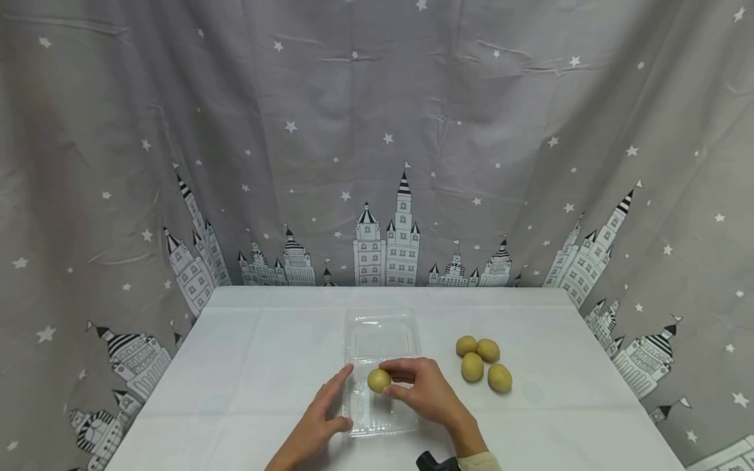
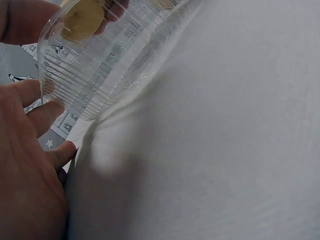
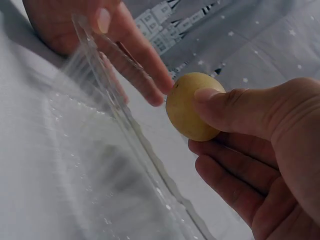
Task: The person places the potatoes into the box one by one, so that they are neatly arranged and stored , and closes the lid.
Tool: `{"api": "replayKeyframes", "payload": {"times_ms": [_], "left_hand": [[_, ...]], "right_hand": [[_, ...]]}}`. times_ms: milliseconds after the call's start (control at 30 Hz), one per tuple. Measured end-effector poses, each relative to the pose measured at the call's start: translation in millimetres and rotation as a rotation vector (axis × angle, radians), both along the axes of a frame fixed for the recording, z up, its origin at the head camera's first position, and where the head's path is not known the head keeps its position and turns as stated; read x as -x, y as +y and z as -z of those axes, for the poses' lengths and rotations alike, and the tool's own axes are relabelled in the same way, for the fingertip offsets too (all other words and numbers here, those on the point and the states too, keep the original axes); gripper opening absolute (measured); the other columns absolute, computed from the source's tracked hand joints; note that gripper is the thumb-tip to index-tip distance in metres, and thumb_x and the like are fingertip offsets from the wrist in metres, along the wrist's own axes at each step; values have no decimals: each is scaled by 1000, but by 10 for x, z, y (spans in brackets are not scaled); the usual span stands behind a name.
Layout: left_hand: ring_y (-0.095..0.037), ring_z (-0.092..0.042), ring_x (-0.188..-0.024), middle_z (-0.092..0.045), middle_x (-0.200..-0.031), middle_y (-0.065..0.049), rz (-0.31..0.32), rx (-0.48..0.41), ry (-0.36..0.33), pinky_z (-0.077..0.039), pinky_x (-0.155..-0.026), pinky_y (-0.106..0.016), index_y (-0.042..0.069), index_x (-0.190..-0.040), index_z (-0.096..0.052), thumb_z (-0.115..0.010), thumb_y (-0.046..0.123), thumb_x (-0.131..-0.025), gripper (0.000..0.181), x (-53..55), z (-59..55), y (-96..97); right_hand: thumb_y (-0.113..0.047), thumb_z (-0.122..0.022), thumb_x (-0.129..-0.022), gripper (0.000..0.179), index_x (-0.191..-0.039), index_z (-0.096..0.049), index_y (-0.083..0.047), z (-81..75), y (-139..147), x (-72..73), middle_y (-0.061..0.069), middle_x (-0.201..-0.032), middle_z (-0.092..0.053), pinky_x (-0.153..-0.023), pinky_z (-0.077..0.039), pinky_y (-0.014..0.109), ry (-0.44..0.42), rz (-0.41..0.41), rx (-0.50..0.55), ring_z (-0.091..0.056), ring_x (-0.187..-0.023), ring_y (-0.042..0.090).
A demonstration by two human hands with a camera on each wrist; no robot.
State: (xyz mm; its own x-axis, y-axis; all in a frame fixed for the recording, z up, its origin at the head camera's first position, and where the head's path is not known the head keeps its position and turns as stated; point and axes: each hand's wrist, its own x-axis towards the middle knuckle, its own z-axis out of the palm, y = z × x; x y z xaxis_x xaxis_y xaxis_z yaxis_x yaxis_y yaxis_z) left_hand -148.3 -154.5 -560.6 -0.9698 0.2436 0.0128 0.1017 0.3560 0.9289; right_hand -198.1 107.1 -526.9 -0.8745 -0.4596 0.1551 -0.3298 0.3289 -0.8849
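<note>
A clear plastic clamshell box lies opened on the table, its lid folded back toward the far side. My right hand pinches a small yellow potato between thumb and fingers, over the box's base. Along the left side of the box is my left hand, its fingers extended and spread. In the left wrist view, fingertips of that hand reach the box's ribbed wall. To the right of the box, several more potatoes sit grouped on the table.
White cloth covers the table. Behind it hangs a grey curtain printed with stars and castles. A black device shows by the right wrist at the near edge, next to a pale sleeve.
</note>
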Motion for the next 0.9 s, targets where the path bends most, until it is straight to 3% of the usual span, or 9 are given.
{"api": "replayKeyframes", "payload": {"times_ms": [267,633,900], "left_hand": [[-50,-18,-167,-28,-181,-13,28,-15,2,-7,-130,-81,16,-173,-35,-74,19,-81,100,-4,-8,-27],[-56,-30,-160,-39,-176,-17,27,6,121,-23,-121,-86,19,-170,-42,-76,19,-81,95,-5,81,-50],[-53,-17,-167,-29,-181,-17,34,-33,-8,-6,-128,-83,16,-172,-37,-76,18,-79,100,-1,16,-35]], "right_hand": [[-13,-83,-95,39,-132,-77,-4,-4,-107,26,6,-131,-80,-107,-62,37,17,-14,-67,-77,-122,25],[-9,-84,-90,39,-129,-79,-4,80,-292,69,4,-126,-82,-104,-63,30,62,-49,-133,-79,-116,17],[-11,-86,-88,38,-126,-81,-9,143,-411,66,0,-122,-83,-104,-63,32,72,-32,-221,-78,-114,10]]}}
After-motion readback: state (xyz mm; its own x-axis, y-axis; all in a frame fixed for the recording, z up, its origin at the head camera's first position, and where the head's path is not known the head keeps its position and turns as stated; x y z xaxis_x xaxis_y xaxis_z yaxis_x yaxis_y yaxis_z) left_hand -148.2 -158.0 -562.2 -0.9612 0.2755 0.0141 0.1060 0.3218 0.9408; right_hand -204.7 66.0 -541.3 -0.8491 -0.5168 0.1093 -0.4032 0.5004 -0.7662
